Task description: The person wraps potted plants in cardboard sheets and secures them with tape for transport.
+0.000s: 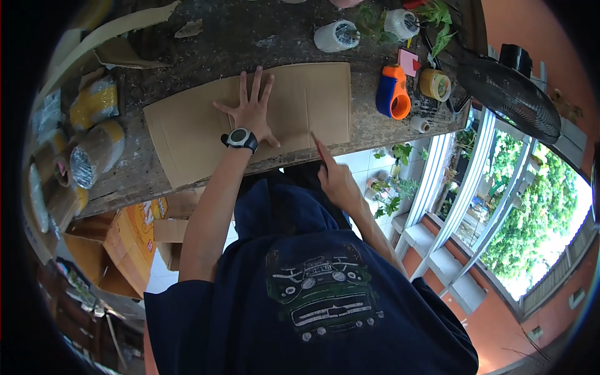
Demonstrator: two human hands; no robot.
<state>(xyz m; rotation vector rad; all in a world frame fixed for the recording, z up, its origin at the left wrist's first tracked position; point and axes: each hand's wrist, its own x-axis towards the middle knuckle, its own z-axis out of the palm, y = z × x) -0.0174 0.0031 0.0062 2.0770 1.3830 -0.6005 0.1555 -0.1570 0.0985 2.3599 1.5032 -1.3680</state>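
Note:
A flat sheet of brown cardboard [187, 131] lies on the dark wooden table. My left hand [250, 115], with a watch [240, 139] on its wrist, rests flat on the sheet with the fingers spread. Closed at the table's near edge, my right hand [336, 181] grips a slim red tool with a pointed tip [321, 152]. That tip meets the cardboard near a faint vertical line on its right part; whether it is a blade or a pencil I cannot make out.
An orange and blue tape dispenser [394, 94], a yellow tape roll [435, 85] and white plant pots [337, 36] stand on the right. Several taped bundles [94, 103] lie at left. A black fan [512, 94] is beyond the right edge; an open carton [122, 247] sits below.

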